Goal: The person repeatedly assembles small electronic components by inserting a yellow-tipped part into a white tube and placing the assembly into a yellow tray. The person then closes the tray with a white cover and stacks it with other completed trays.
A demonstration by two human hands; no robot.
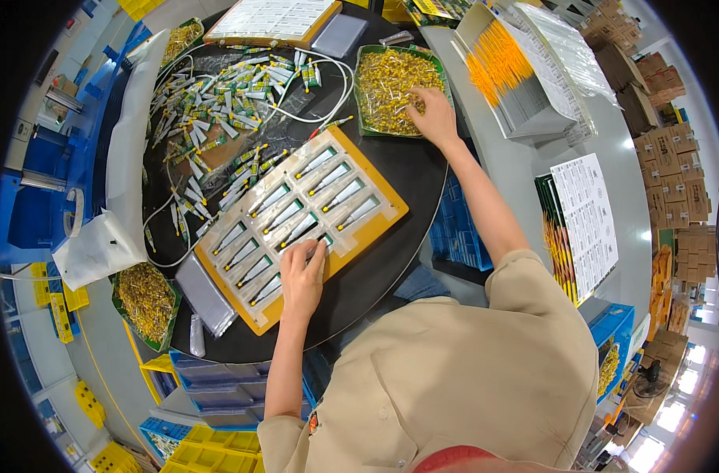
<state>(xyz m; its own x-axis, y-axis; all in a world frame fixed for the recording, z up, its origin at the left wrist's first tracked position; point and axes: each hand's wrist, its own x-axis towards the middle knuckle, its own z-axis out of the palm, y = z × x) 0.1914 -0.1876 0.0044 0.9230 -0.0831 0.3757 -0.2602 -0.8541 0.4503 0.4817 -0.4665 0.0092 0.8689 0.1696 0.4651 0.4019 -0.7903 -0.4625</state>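
Observation:
My left hand [303, 277] rests over a yellow-framed tray [266, 322] whose white slots hold rows of small silver-and-green squeeze tubes [346, 194]. Its fingers close around the end of one tube [323, 239], which the hand partly covers. Over to the right, my right hand [433, 117] reaches into a green-edged box filled with small yellow-and-clear pieces [391, 87]. The fingers there are drawn together at the surface of the pile, and whatever is between them is too small to make out.
Beyond the tray, loose tubes [217, 102] lie heaped on the black round table [391, 173], with a white cable [345, 67] among them. Another box of yellow pieces [145, 303] sits at left. Stacked cards [525, 87] and printed sheets [584, 213] occupy the grey table at right.

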